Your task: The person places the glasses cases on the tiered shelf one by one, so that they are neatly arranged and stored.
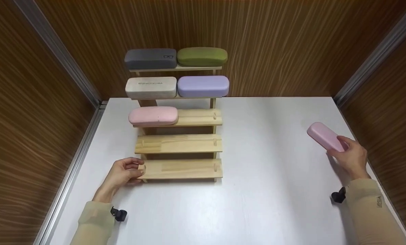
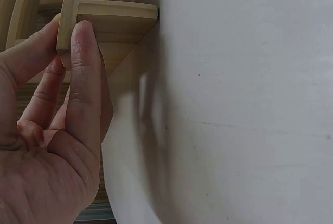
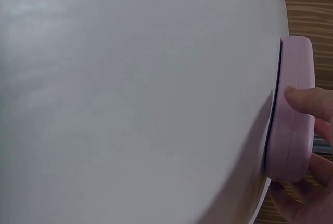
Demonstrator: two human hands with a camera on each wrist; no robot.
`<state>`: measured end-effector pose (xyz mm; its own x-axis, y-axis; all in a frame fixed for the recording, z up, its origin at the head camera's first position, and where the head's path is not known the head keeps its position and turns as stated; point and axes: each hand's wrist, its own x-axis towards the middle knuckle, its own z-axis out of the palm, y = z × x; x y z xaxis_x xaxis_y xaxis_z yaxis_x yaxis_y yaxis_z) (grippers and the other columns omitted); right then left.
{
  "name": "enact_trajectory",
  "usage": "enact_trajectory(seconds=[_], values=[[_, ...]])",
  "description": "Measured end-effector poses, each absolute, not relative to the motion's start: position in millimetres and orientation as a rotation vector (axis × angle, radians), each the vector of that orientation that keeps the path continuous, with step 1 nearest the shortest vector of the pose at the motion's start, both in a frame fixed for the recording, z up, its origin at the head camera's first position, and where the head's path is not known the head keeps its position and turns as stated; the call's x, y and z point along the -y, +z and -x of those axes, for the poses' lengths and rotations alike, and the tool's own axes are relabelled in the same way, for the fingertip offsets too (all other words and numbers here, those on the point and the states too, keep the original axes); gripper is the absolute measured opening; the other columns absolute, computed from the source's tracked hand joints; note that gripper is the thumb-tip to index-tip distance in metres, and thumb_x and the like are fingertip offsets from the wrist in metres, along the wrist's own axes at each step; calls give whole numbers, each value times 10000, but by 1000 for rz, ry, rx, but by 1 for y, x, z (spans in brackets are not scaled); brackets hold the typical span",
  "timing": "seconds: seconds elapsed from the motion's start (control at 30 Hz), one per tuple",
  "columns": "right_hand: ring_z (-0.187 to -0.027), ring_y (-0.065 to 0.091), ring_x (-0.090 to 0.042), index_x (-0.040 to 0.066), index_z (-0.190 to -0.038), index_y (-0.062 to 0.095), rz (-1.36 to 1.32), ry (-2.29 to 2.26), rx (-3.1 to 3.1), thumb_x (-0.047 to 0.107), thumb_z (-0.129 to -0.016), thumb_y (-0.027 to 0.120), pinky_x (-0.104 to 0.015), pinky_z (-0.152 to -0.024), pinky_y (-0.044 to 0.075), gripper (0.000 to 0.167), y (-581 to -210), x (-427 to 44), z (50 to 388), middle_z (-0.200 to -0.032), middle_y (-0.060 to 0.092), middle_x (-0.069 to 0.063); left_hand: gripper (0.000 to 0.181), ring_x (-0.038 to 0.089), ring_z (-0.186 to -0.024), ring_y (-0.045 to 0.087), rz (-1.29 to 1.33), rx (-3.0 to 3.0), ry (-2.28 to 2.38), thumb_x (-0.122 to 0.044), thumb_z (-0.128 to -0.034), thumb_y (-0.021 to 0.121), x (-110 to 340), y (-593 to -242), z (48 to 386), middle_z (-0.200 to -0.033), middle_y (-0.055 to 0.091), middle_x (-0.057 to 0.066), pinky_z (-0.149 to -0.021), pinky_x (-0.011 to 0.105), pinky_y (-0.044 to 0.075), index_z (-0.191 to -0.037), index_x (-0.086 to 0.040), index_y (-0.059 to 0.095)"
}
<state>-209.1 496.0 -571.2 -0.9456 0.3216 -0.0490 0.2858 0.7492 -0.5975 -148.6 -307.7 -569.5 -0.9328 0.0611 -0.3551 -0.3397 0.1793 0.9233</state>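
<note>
On the right of the head view, my right hand (image 1: 353, 157) grips one end of a pink glasses case (image 1: 326, 136). The right wrist view shows the thumb on the side of that case (image 3: 292, 130) and fingers behind it. At the front left corner of a tiered wooden rack (image 1: 182, 170), my left hand (image 1: 121, 175) pinches the end of the lowest shelf. In the left wrist view thumb and fingers close round that shelf's end (image 2: 68, 21). Another pink glasses case (image 1: 153, 115) lies on the left half of the middle shelf.
The top shelf bears a grey glasses case (image 1: 150, 59) and a green one (image 1: 203, 56). Below them sit a cream case (image 1: 151, 87) and a lavender case (image 1: 203, 86). Wood-grain walls (image 1: 257, 47) enclose the white table (image 1: 257, 204) at the back and both sides.
</note>
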Motion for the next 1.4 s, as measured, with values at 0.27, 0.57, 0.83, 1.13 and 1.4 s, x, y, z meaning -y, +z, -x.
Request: enact_trajectory(seconds=[0.27,0.57,0.83,1.13,1.4], values=[[-1506,461,-640,36,-1722,389,579,1002,2888,140,-1032,751,-848,-1265,404,786,-572,-497,212,-1697,432,-394,471,98,-781,751,259,-2136,1831,57,-932,815,307,-569,149,-907,696,-35,-663,275,727,-1362,147,642],[-1491,460,-628,73,-1737,371,636,1057,2891,220,-1063,753,-865,-1256,403,789,-569,-498,210,-1720,407,-382,464,92,-803,737,269,-2145,1832,65,-925,814,306,-569,150,-937,684,-32,-680,284,734,-1353,138,653],[-1506,465,-609,87,-1730,393,650,1111,2875,309,-1069,757,-854,-1261,410,787,-565,-493,208,-1733,407,-363,464,87,-817,736,268,-2143,1833,52,-934,817,306,-569,149,-948,701,-42,-696,286,736,-1361,131,651],[-1457,544,-562,76,-1682,487,533,1059,2867,347,-1066,768,-787,-1249,466,730,-556,-477,209,-1656,520,-354,413,85,-808,733,293,-2143,1809,11,-957,836,306,-568,147,-944,711,-37,-696,270,729,-1339,73,693],[-1454,544,-529,99,-1611,599,398,1037,2842,336,-1026,822,-664,-1195,514,669,-536,-454,212,-1632,566,-328,410,88,-797,737,279,-2144,1814,23,-958,831,308,-567,148,-931,706,-36,-689,267,727,-1339,84,693]])
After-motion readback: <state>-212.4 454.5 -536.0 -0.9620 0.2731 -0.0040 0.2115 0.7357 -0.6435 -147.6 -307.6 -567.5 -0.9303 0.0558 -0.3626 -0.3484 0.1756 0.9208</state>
